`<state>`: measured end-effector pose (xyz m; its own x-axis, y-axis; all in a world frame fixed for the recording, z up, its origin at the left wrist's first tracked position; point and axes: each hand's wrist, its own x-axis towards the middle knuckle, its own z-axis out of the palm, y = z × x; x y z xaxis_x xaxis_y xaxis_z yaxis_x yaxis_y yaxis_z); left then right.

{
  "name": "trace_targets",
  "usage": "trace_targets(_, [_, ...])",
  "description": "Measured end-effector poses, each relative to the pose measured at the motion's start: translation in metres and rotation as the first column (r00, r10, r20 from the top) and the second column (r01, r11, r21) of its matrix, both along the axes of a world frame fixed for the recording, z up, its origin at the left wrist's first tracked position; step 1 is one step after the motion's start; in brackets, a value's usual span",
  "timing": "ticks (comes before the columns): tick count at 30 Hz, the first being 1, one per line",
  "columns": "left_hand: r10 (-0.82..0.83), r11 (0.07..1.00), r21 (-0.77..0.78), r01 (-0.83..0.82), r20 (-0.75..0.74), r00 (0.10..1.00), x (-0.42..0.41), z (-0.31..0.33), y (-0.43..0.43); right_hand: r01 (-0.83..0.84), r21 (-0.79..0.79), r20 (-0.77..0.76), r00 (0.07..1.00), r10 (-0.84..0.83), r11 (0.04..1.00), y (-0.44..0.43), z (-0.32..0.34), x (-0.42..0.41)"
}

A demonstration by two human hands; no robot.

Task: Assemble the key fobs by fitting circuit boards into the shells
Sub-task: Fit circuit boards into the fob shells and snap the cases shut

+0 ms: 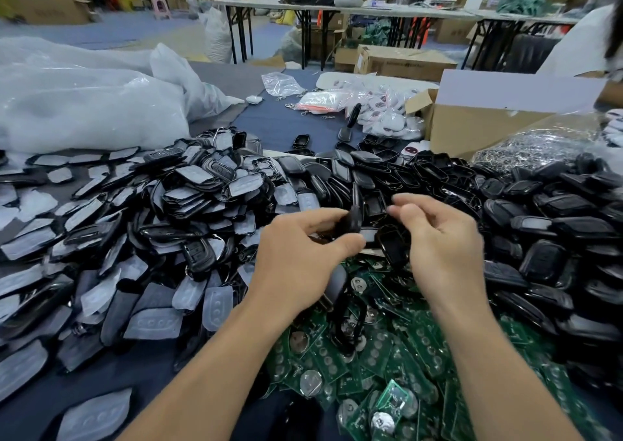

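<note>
Shell [350,223]: 1 black half is pinched between the thumb and fingers of the left hand [303,255], held up just beyond the far edge of the board heap [387,349].
Right hand [441,242]: fingers are curled, thumb and forefinger nearly met, just right of the pinched shell; blur hides whether anything is gripped, so it cannot be told.
Second shell [392,247]: an open black half is seen under the right palm, at the heap's far edge; whether it is held or lying there is not clear.
Board heap: green circuit boards with coin cells are piled loose, nearest the person.
Shell pile [539,221]: black halves are banked to the right of the heap.
Pad pile [168,211]: grey-faced pieces are spread to the left of the heap.
Step, as judged: a shell is being readied for a board; no board is seen in either hand.
Done well: the shell ought to be turned hollow side up, 1 board lifted by its edges, its outline matched to the recess, then pressed evenly until seated flat.
Risk: if a crooked board is forced, it may be bent or its cell knocked loose.
</note>
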<state>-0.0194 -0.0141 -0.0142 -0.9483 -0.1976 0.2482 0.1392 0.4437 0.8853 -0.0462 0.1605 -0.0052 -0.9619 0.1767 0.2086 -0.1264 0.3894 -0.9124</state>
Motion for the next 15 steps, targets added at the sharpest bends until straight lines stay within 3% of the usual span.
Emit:
trace_targets(3, [0.042, 0.998, 0.049, -0.04, -0.041, 0.998, -0.002, 0.002, -0.004, 0.092, 0.45, 0.087, 0.985, -0.146, 0.888, 0.02, 0.0, -0.019])
trace_targets(5, [0.07, 0.996, 0.063, -0.067, -0.055, 0.996, -0.003, 0.002, -0.007, -0.015, 0.665, 0.224, 0.958, -0.18, 0.747, 0.026, -0.001, -0.036])
trace_targets(7, [0.087, 0.995, 0.048, -0.084, -0.058, 0.995, -0.003, 0.001, -0.009, -0.129, 0.776, 0.296, 0.939, -0.175, 0.618, 0.022, -0.002, -0.049])
trace_targets(9, [0.094, 0.995, 0.031, -0.092, -0.067, 0.993, -0.003, -0.003, -0.009, -0.194, 0.796, 0.302, 0.948, -0.099, 0.573, 0.009, -0.003, -0.06])
trace_targets(12, [0.104, 0.995, 0.016, -0.103, -0.064, 0.993, -0.005, -0.007, -0.009, -0.295, 0.622, 0.343, 0.935, 0.087, 0.725, -0.02, 0.003, -0.066])
trace_targets(15, [0.109, 0.994, -0.002, -0.109, -0.061, 0.992, -0.007, -0.011, -0.009, -0.392, 0.552, 0.361, 0.908, 0.212, 0.736, -0.039, 0.003, -0.063])
